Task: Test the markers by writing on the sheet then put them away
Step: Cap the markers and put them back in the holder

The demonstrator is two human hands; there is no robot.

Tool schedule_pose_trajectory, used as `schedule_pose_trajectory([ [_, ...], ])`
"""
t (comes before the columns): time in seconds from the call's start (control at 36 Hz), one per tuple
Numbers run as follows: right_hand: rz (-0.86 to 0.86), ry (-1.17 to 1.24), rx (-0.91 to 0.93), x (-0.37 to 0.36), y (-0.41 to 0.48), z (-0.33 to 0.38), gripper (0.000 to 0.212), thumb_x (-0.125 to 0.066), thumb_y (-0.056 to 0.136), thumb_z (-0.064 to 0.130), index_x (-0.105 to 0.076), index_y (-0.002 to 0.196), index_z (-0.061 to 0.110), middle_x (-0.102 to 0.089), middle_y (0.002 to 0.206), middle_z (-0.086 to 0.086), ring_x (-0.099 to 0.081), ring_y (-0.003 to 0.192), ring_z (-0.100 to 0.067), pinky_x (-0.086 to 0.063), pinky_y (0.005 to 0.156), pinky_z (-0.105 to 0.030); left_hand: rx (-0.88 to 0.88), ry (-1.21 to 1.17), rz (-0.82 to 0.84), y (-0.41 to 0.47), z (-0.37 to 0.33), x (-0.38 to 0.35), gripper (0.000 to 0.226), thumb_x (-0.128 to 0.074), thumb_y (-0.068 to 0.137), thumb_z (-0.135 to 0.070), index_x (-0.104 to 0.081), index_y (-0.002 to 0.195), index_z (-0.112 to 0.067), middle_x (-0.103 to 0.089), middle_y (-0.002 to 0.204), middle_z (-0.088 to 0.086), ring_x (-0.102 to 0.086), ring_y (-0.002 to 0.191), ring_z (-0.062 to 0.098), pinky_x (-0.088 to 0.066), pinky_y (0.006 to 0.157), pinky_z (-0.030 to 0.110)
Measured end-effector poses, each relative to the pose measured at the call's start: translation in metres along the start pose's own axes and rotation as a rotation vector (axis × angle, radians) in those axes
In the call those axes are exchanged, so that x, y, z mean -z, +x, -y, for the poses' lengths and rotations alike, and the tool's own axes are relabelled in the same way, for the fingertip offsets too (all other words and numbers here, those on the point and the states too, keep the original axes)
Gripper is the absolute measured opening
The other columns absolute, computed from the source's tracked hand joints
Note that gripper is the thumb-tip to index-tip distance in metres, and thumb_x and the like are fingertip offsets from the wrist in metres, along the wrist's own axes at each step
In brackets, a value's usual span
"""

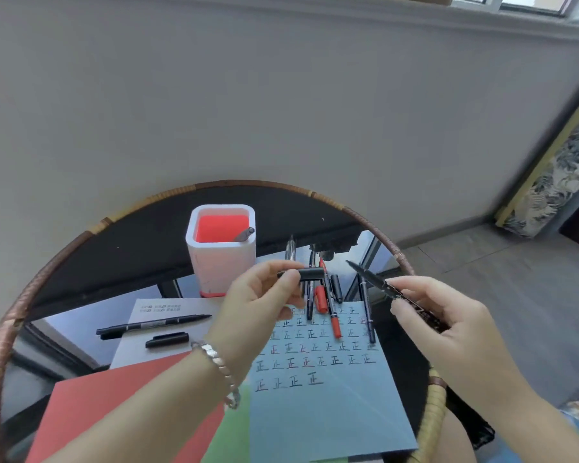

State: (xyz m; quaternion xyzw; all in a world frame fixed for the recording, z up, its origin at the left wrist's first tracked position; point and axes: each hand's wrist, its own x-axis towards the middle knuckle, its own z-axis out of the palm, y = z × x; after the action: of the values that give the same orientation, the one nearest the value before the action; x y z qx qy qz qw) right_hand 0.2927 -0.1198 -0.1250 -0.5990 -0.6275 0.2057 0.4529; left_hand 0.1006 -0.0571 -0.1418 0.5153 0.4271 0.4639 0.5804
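My right hand (438, 312) grips an uncapped black marker (378, 285), its tip pointing up-left. Just left of that tip, my left hand (264, 295) pinches a black cap (310, 274) held level; the two are apart. Below them lies a light blue sheet (331, 406) covered with rows of written marks. Several markers, black and red (333, 315), lie across the sheet's top edge. Another uncapped black marker (154, 325) and its loose cap (167, 340) rest on a grey sheet at the left. A white pen cup (222, 259) with a red inside holds one marker.
The round glass table has a woven rattan rim (10, 325). Red paper (114, 406) and green paper (234, 439) lie under the blue sheet near the front edge. A grey wall stands behind; a patterned cushion (555, 175) leans at the far right.
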Motion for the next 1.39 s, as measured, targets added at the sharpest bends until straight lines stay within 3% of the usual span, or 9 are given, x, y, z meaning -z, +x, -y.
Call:
schedule_pose_trajectory([
  [0.17,0.078,-0.037,0.098,-0.023,0.004,0.018,0.023,-0.056,0.069,0.05,-0.066,0.086,0.039,-0.067,0.076,0.023,-0.061,0.063,-0.01,-0.046,0.051,-0.016,0.037,-0.081,-0.067,-0.019,-0.003,0.034,0.033,-0.055,0.071,-0.036,-0.066,0.088,-0.011,-0.057,0.052,-0.011,-0.055,0.053,0.005,-0.045,0.058,0.019],
  [0.39,0.145,-0.078,0.135,-0.04,0.008,0.024,0.015,-0.064,0.073,0.032,-0.071,0.086,0.029,-0.067,0.083,0.023,-0.063,0.074,0.0,-0.042,0.06,-0.006,-0.011,-0.068,-0.11,-0.026,-0.005,0.053,0.032,-0.054,0.062,-0.041,-0.068,0.081,-0.018,-0.064,0.057,-0.007,-0.059,0.058,0.003,-0.049,0.056,0.015],
  [0.64,0.166,-0.114,0.159,-0.041,0.008,0.028,0.026,-0.055,0.073,0.047,-0.071,0.086,0.032,-0.068,0.082,0.019,-0.064,0.072,-0.005,-0.042,0.057,-0.009,-0.06,0.06,-0.111,-0.03,-0.006,0.051,0.011,-0.054,0.085,-0.015,-0.065,0.082,-0.015,-0.065,0.055,-0.005,-0.06,0.057,0.002,-0.05,0.059,0.018],
  [0.92,0.118,-0.124,0.179,-0.039,0.005,0.03,0.022,-0.055,0.072,0.047,-0.069,0.084,0.034,-0.068,0.08,0.016,-0.062,0.067,-0.009,-0.043,0.051,-0.015,-0.025,0.013,-0.13,-0.032,-0.009,0.045,0.011,-0.055,0.082,-0.019,-0.065,0.081,-0.015,-0.067,0.057,-0.004,-0.063,0.06,0.005,-0.052,0.058,0.017],
  [1.03,0.141,-0.146,0.227,-0.039,0.004,0.03,0.022,-0.056,0.074,0.046,-0.07,0.084,0.033,-0.067,0.073,0.014,-0.06,0.064,-0.004,-0.038,0.05,-0.008,-0.042,0.028,-0.079,-0.035,-0.012,0.043,0.01,-0.058,0.08,-0.017,-0.067,0.081,-0.013,-0.069,0.06,-0.001,-0.064,0.061,0.006,-0.051,0.058,0.016],
  [1.11,0.176,-0.21,0.326,-0.04,0.004,0.031,0.022,-0.057,0.077,0.04,-0.072,0.084,0.026,-0.06,0.066,0.023,-0.05,0.055,0.007,-0.03,0.051,-0.001,-0.143,0.121,0.007,-0.04,-0.015,0.039,0.007,-0.063,0.075,-0.017,-0.069,0.079,-0.017,-0.071,0.063,-0.001,-0.064,0.061,0.005,-0.047,0.057,0.011],
  [1.22,0.144,-0.223,0.405,-0.043,0.005,0.031,0.024,-0.059,0.079,0.038,-0.073,0.083,0.019,-0.053,0.069,0.026,-0.048,0.056,0.007,-0.034,0.055,-0.002,-0.405,0.497,0.011,-0.039,-0.016,0.047,0.014,-0.068,0.075,-0.042,-0.07,0.085,-0.033,-0.07,0.08,-0.018,-0.064,0.074,0.003,-0.048,0.068,0.011],
  [1.31,0.125,-0.07,0.369,-0.049,0.002,0.033,0.024,-0.06,0.077,0.044,-0.071,0.082,0.023,-0.058,0.065,0.028,-0.055,0.056,0.002,-0.039,0.051,-0.008,-0.667,0.709,0.065,-0.036,-0.021,0.048,0.018,-0.055,0.08,-0.036,-0.061,0.096,-0.03,-0.068,0.084,-0.015,-0.061,0.076,0.0,-0.049,0.068,0.013],
  [1.39,0.174,0.182,0.23,-0.05,0.001,0.038,0.021,-0.067,0.068,0.044,-0.071,0.082,0.029,-0.064,0.057,0.011,-0.051,0.047,-0.003,-0.036,0.045,-0.011,-0.907,0.817,0.09,-0.034,-0.029,0.047,0.013,-0.054,0.085,-0.025,-0.059,0.096,-0.019,-0.069,0.081,-0.005,-0.06,0.075,0.007,-0.05,0.067,0.021],
])
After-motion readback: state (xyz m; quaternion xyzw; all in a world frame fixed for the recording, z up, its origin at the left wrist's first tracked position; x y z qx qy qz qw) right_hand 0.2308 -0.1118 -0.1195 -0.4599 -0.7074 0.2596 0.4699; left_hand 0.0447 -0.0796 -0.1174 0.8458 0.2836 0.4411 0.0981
